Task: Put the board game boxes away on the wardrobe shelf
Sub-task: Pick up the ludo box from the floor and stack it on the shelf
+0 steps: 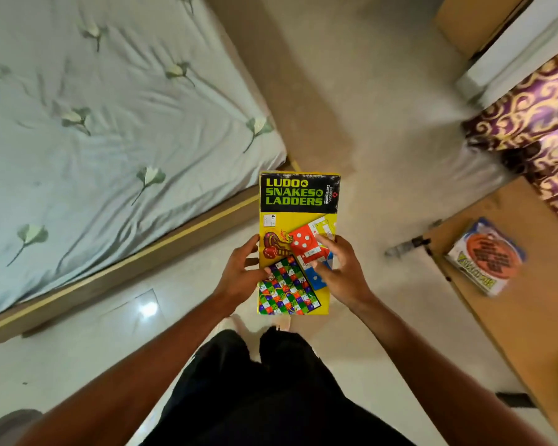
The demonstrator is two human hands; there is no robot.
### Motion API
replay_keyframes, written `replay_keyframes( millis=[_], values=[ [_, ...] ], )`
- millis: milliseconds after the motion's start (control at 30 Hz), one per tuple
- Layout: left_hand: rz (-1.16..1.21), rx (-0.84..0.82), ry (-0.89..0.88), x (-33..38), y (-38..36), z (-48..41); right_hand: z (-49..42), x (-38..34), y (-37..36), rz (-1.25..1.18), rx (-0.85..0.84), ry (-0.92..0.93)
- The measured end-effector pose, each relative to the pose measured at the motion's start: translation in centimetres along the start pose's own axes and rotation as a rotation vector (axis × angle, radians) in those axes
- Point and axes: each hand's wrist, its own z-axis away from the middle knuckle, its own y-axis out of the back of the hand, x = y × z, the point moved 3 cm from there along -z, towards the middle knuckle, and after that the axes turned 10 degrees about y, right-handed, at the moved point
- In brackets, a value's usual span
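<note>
We pinch the flat yellow cardboard Ludo box (298, 220) by its long edges, left hand (242, 273) and right hand (340, 273) curled round it; it is probably light and stiff.

Left hand (242, 275), right hand (339, 272): bare. Forearms (142, 358) bare to frame edge. Black legwear (271, 391), loose cloth with soft folds; trousers or shorts, can't tell. Pale toe tips or footwear (236, 321) showing past its edge, too blurred to tell which.
</note>
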Motion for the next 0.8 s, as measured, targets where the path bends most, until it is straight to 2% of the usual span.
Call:
replay_keyframes(
  millis=[300,500,600,800],
  values=[
    [0.038,-0.049,-0.107,11.7,-3.8,-6.7,-9.0,-1.7,8.7,0.014,0.087,0.067],
    [0.015,0.014,-0.190,23.1,-5.9,-17.6,-22.5,-1.3,16.3,0.088,0.118,0.089],
    [-0.049,0.036,-0.292,30.2,-7.0,-22.4,-29.4,-2.0,21.0,0.103,0.126,0.085],
    [-0.169,0.179,-0.425,43.6,-8.4,-30.8,-42.6,-3.2,29.5,0.107,0.148,0.119]
  ],
)
